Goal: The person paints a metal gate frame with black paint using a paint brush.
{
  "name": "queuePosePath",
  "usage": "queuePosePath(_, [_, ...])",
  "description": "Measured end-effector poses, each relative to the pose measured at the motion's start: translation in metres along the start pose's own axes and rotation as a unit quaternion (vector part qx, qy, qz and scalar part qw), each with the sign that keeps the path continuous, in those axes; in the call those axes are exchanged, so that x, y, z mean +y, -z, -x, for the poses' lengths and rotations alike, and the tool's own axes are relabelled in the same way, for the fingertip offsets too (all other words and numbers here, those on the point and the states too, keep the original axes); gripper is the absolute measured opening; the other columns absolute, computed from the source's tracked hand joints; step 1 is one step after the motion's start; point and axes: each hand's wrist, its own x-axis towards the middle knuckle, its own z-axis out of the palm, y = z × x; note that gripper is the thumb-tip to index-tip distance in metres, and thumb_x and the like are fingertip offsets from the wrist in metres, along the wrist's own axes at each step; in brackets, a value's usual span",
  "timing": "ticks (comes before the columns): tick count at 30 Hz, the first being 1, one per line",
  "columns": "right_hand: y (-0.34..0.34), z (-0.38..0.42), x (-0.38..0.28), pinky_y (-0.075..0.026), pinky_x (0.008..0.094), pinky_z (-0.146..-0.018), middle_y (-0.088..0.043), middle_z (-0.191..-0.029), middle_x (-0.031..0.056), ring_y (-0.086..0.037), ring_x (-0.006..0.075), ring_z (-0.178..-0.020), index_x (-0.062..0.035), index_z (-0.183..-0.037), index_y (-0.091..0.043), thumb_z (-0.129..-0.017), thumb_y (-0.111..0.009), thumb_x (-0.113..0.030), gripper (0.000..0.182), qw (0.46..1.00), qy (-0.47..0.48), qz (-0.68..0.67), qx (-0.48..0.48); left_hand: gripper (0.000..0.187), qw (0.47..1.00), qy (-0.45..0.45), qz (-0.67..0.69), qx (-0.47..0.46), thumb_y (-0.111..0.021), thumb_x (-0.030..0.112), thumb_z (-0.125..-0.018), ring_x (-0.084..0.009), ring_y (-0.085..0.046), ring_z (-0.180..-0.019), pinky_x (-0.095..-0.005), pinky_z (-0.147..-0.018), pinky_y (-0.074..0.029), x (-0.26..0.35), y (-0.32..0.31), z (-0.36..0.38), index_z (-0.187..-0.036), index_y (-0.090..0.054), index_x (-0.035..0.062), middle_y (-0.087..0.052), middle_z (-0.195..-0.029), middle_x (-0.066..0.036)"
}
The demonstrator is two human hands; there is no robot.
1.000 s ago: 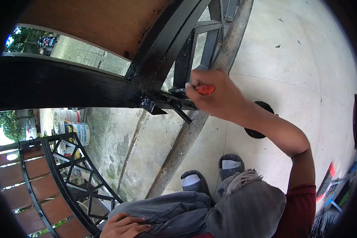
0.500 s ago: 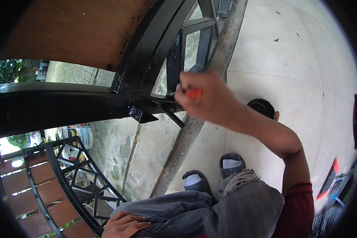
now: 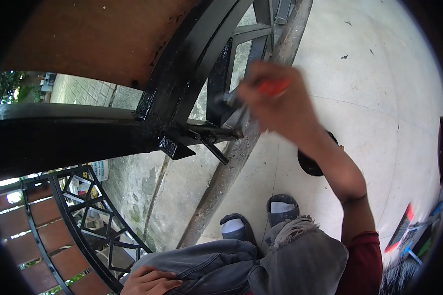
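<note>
Red-handled tool (image 3: 273, 87) at upper centre, its head blurred; I log the right hand's (image 3: 286, 109) fingers clenched round it. Since the last frame the hand has shifted up and right, uncovering the short bar's (image 3: 226, 133) end on the glossy black metal frame (image 3: 179, 73); tip contact, I cannot tell. Dark container (image 3: 309, 162) right of centre. Left hand (image 3: 151, 281), lower left: on the thigh (image 3: 204, 260), grasping nothing.
</note>
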Motion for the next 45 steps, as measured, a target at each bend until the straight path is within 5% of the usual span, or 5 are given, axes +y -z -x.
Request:
queuePosePath(5, [-0.018, 0.015, 0.044, -0.052, 0.0299, -0.045, -0.058, -0.062, 0.0044, -0.062, 0.0119, -0.049, -0.0079, -0.078, -0.058, -0.091, -0.067, -0.007, 0.016, 0.8, 0.451, 0.374, 0.129, 0.047, 1.0, -0.002, -0.004, 0.025, -0.075, 0.034, -0.085, -0.0335, -0.063, -0.106, -0.0439, -0.092, -0.045, -0.015, -0.017, 0.008, -0.118, -0.063, 0.0029, -0.066, -0.113, -0.016])
queuePosePath(11, [-0.013, 0.011, 0.028, -0.04, 0.027, -0.044, -0.059, -0.059, 0.0053, -0.055, 0.0113, -0.049, -0.0037, -0.072, -0.057, -0.089, -0.07, -0.006, 0.022, 0.979, 0.172, 0.088, 0.072, 0.043, 0.998, 0.012, -0.04, 0.057, -0.071, 0.035, -0.086, -0.0333, -0.063, -0.105, -0.0449, -0.091, -0.046, -0.023, -0.035, 0.025, -0.115, -0.065, 0.0047, -0.067, -0.112, -0.015])
queuePosePath(16, [-0.01, 0.009, 0.041, -0.044, 0.031, -0.044, -0.056, -0.056, 0.007, -0.058, 0.0164, -0.046, -0.0023, -0.074, -0.055, -0.086, -0.071, -0.003, 0.02, 0.755, 0.541, 0.343, 0.138, 0.04, 0.993, 0.014, -0.076, 0.089, -0.067, 0.035, -0.086, -0.0331, -0.063, -0.104, -0.0457, -0.091, -0.047, -0.03, -0.05, 0.037, -0.113, -0.066, 0.0062, -0.067, -0.111, -0.014])
queuePosePath(23, [-0.014, 0.019, 0.029, -0.043, 0.0328, -0.042, -0.053, -0.055, 0.0051, -0.056, 0.0208, -0.045, -0.0037, -0.075, -0.056, -0.087, -0.071, -0.003, 0.019, 0.913, 0.337, 0.208, 0.091, 0.037, 0.983, 0.026, -0.137, 0.117, -0.062, 0.036, -0.086, -0.0329, -0.063, -0.103, -0.0469, -0.09, -0.048, -0.028, -0.062, 0.055, -0.11, -0.068, 0.0083, -0.067, -0.109, -0.013])
queuePosePath(45, [-0.012, 0.037, 0.021, -0.053, 0.0343, -0.052, -0.057, -0.067, 0.0091, -0.064, 0.0281, -0.057, -0.0023, -0.095, -0.054, -0.089, -0.068, -0.006, 0.016, 0.843, 0.399, 0.361, -0.013, 0.034, 0.987, 0.029, -0.097, 0.121, -0.068, 0.031, -0.075, -0.0314, -0.064, -0.103, -0.0467, -0.093, -0.048, 0.01, -0.036, 0.056, -0.104, -0.071, 0.014, -0.069, -0.104, -0.009])
